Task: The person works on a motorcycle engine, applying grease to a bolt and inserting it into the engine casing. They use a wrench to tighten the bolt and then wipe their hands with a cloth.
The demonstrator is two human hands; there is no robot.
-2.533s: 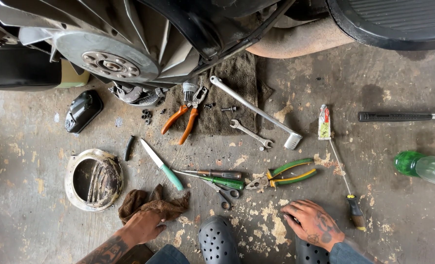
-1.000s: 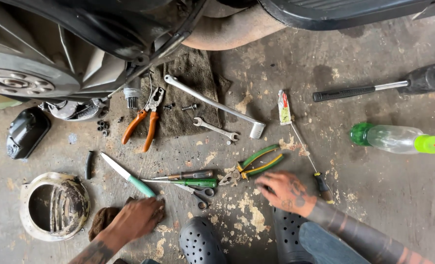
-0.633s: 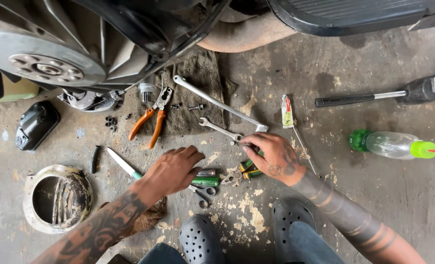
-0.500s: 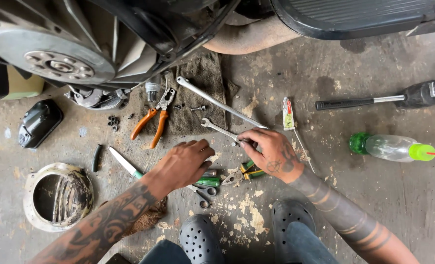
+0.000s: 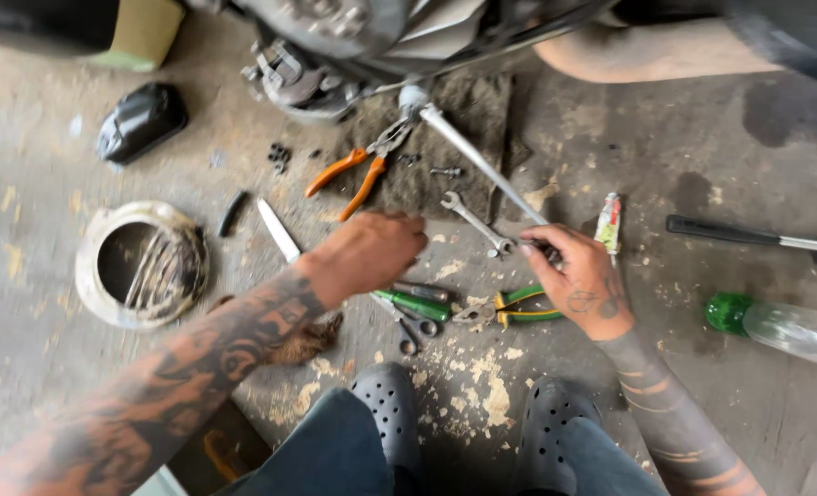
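Note:
My right hand (image 5: pixel 581 280) is closed around the lower end of a long silver wrench (image 5: pixel 477 165), which slants up-left to the dark rag (image 5: pixel 464 110) under the engine (image 5: pixel 335 46). A small silver spanner (image 5: pixel 471 220) lies just left of that hand, and green-handled pliers (image 5: pixel 519 308) lie below it. My left hand (image 5: pixel 372 253) hovers over the floor with its fingers curled under and its palm hidden. It is above a green-handled screwdriver (image 5: pixel 416 303) and beside a flat blade (image 5: pixel 278 230). Orange-handled pliers (image 5: pixel 353 173) rest on the rag's left edge.
A round metal cover (image 5: pixel 142 262) and a black cover (image 5: pixel 140 119) lie at the left. A green-capped clear bottle (image 5: pixel 785 329), a black-handled tool (image 5: pixel 748 234) and a small tube (image 5: pixel 608 220) lie at the right. Scissors (image 5: pixel 408 332) and my grey clogs (image 5: pixel 385 404) are near the bottom.
My right hand has moved from the small spanner to the long wrench's end and closed on it. My left hand has risen off the green screwdriver. The view has shifted closer.

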